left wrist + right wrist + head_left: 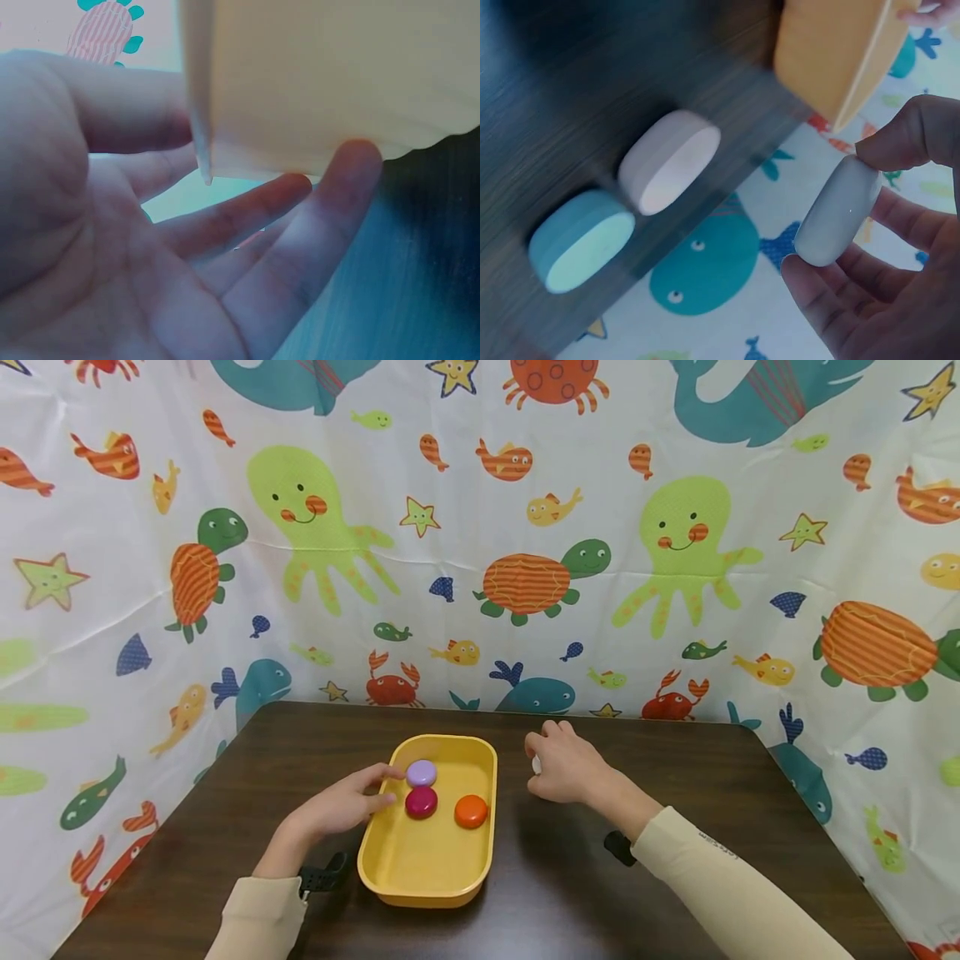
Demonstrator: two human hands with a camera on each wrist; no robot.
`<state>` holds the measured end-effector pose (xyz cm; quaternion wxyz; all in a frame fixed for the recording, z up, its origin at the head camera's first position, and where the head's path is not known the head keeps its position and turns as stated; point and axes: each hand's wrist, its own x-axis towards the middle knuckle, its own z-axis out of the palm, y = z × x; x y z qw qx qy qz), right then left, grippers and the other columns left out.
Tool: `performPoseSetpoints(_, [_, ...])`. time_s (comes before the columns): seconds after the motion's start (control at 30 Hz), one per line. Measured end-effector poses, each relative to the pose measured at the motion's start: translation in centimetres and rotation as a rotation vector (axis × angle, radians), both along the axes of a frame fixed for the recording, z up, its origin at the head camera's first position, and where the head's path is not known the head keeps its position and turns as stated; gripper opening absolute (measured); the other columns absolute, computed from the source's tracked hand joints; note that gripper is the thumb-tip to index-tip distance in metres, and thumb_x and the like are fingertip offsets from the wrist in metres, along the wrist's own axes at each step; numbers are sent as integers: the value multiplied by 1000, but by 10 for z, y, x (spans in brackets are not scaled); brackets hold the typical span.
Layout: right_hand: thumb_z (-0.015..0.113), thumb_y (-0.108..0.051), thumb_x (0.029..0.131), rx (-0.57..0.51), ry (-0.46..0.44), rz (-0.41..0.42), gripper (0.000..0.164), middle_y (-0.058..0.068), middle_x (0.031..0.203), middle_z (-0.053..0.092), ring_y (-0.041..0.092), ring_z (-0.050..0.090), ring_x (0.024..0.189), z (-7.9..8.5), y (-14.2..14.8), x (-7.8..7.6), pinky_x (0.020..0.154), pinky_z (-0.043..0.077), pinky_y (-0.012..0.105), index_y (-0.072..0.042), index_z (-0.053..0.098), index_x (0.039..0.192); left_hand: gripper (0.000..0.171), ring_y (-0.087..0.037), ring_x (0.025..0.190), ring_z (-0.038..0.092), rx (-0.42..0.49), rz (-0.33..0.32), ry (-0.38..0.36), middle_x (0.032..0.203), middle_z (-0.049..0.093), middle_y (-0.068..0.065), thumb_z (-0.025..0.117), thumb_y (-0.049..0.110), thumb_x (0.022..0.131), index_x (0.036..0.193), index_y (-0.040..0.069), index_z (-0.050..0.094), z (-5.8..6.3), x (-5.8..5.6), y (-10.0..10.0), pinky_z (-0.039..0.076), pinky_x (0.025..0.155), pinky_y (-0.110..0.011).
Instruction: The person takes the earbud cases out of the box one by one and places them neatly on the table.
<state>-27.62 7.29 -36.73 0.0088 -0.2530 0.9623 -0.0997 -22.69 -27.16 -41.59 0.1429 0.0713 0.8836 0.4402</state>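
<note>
My left hand (337, 802) holds the left wall of a yellow plastic tray (431, 868); in the left wrist view its fingertips rest against the outer wall (345, 82). Inside the tray lie a lilac round piece (422, 772), a magenta one (422, 802) and an orange one (471, 812). To the right of the tray, above the table, my right hand (566, 766) pinches a smooth white rounded piece (838, 212) between thumb and fingertips. The right wrist view has a pale pink piece (671, 161) and a mint-green piece (581, 241) standing on the table; the hand hides them in the head view.
A dark wooden table (675, 893) carries everything. Behind and beside it hangs a white curtain (480, 510) printed with sea animals. Black straps (322, 874) sit at the wrists, below beige sleeve cuffs.
</note>
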Motion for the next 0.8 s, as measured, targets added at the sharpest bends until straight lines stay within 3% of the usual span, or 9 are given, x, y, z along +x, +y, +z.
performPoseSetpoints(0.8, [73, -23, 82, 73, -9, -99, 29, 10, 103, 53, 30, 45, 97, -11, 66, -20, 75, 52, 46, -10, 64, 106, 42, -33, 115, 58, 1, -8, 5, 140, 50, -20, 62, 19, 100, 140, 9, 53, -3, 0, 0, 57, 91, -51])
